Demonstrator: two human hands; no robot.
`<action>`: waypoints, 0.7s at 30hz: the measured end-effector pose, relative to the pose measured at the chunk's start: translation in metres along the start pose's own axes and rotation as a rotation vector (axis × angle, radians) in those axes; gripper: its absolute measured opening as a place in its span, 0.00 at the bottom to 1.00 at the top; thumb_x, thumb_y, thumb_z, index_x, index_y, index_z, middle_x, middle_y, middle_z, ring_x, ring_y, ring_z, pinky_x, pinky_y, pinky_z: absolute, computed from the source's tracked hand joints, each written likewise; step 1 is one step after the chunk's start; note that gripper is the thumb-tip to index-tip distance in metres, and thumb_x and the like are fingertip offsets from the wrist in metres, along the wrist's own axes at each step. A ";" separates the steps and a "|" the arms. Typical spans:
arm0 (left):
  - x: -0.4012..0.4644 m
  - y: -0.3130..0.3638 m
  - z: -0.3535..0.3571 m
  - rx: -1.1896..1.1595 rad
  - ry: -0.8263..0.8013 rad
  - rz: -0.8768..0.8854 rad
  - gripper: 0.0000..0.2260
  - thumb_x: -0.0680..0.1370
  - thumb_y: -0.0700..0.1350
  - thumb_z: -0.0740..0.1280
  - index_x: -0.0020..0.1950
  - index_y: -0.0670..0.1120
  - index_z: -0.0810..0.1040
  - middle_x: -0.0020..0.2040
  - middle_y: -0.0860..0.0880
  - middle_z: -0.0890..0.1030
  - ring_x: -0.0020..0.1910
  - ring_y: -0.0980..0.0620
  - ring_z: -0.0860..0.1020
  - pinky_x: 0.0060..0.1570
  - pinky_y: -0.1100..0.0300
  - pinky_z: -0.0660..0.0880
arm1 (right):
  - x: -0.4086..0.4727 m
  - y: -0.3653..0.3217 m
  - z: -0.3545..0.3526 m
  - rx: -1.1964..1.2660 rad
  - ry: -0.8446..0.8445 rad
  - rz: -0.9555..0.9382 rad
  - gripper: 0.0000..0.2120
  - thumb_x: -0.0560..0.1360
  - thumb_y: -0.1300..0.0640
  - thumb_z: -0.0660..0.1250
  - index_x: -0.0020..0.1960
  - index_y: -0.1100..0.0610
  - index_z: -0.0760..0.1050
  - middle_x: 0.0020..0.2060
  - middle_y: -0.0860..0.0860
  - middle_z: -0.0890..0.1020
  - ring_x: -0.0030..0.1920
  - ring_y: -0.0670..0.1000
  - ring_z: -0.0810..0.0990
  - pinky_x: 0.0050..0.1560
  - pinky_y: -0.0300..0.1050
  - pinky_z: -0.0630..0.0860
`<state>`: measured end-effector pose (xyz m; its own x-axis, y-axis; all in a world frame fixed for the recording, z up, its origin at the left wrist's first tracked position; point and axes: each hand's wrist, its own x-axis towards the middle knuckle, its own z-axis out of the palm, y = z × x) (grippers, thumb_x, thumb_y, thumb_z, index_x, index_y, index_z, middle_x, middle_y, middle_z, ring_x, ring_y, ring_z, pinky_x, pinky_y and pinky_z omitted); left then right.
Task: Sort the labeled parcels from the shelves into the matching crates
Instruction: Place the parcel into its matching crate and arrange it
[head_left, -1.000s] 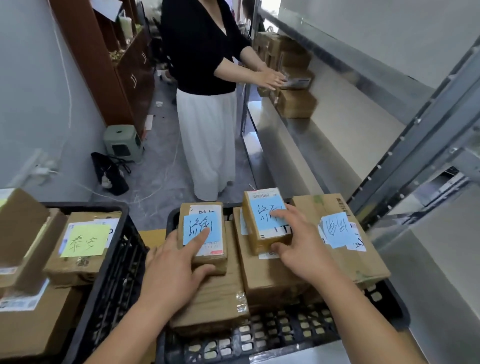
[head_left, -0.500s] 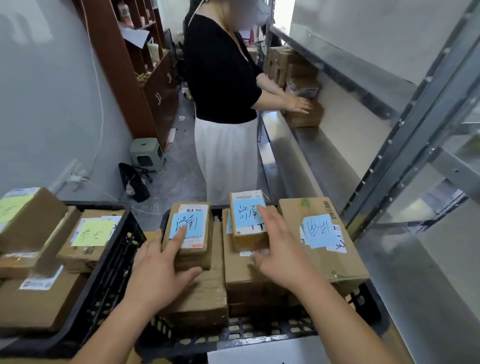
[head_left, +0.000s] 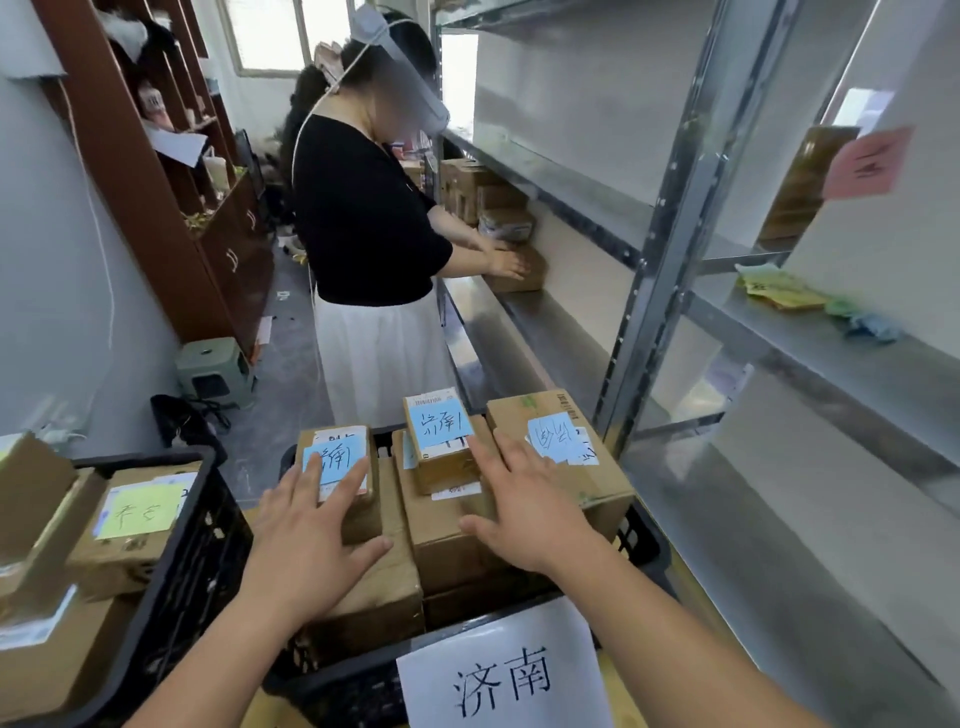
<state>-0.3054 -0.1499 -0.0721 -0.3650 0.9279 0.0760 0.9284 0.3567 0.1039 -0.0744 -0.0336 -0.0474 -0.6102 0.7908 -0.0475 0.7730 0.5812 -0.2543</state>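
A black crate (head_left: 641, 545) with a white paper sign (head_left: 506, 675) on its front holds several brown parcels with blue labels. My left hand (head_left: 306, 535) lies open, fingers spread, on a small parcel (head_left: 358, 501) with a blue label at the crate's left. My right hand (head_left: 524, 499) is open with straight fingers beside another small blue-labelled parcel (head_left: 439, 441), over the gap between it and a larger blue-labelled box (head_left: 566, 452). A second black crate (head_left: 192, 551) at the left holds parcels, one with a yellow label (head_left: 137, 509).
A metal shelf rack (head_left: 660, 270) runs along the right, with crumpled notes (head_left: 784, 293) on one shelf and a pink note (head_left: 865, 163) on the wall. Ahead a person in a black top (head_left: 363, 218) handles boxes (head_left: 483, 197) on the shelf. A green stool (head_left: 213, 371) stands by the left wall.
The view has tilted up, showing the crate's paper sign. My right hand has slid off the small parcel's top toward its right side. My left hand stays on its parcel.
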 end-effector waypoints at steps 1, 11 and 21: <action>-0.003 -0.001 -0.002 -0.012 -0.011 0.011 0.42 0.72 0.77 0.57 0.80 0.66 0.42 0.83 0.43 0.47 0.81 0.41 0.46 0.79 0.44 0.46 | -0.006 -0.004 0.000 -0.007 0.002 0.011 0.44 0.79 0.36 0.64 0.82 0.41 0.38 0.83 0.49 0.43 0.82 0.57 0.44 0.81 0.61 0.47; -0.042 -0.027 -0.025 -0.073 -0.040 0.213 0.39 0.75 0.73 0.57 0.79 0.66 0.40 0.83 0.46 0.45 0.81 0.41 0.43 0.79 0.42 0.42 | -0.057 -0.057 0.012 -0.075 0.083 0.144 0.41 0.79 0.32 0.59 0.81 0.39 0.40 0.83 0.49 0.46 0.82 0.57 0.44 0.80 0.63 0.48; -0.094 0.021 -0.024 -0.126 -0.040 0.528 0.39 0.76 0.72 0.58 0.80 0.64 0.42 0.83 0.47 0.46 0.81 0.43 0.42 0.78 0.42 0.41 | -0.175 -0.061 0.019 -0.073 0.123 0.417 0.40 0.79 0.32 0.58 0.82 0.40 0.40 0.83 0.49 0.45 0.82 0.55 0.44 0.80 0.61 0.47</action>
<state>-0.2530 -0.2324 -0.0531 0.1542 0.9816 0.1128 0.9683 -0.1728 0.1802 -0.0181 -0.2109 -0.0417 -0.2220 0.9749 -0.0149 0.9617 0.2164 -0.1684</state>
